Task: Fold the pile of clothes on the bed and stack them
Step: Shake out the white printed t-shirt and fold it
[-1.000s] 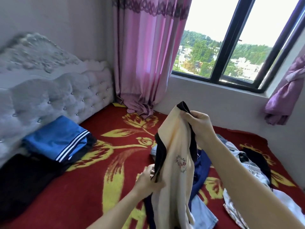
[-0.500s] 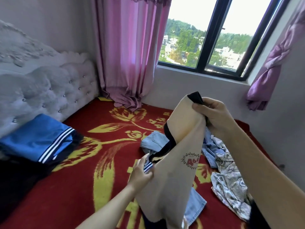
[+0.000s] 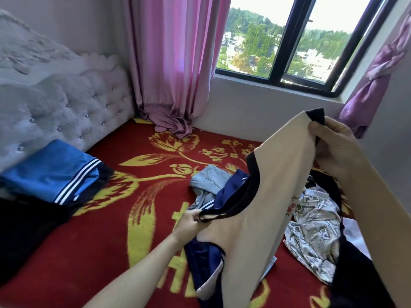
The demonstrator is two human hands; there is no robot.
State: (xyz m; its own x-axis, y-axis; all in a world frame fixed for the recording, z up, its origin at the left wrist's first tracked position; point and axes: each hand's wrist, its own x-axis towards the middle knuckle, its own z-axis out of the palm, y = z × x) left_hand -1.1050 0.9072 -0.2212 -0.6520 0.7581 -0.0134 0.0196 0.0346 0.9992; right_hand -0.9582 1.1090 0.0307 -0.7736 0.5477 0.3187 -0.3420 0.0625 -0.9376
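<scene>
Over bed, hands pinch shirt, right raised.

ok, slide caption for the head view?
Left hand and right hand hold a cream black-trimmed shirt above the unfolded pile; folded blue garment lies near the headboard.

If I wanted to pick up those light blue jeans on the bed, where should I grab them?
Grab the crumpled far end of the light blue jeans, coming down from the left. That end lies bare on the red blanket, while the near part is tucked under the navy garment, so pulling there would likely drag the pile.
</scene>
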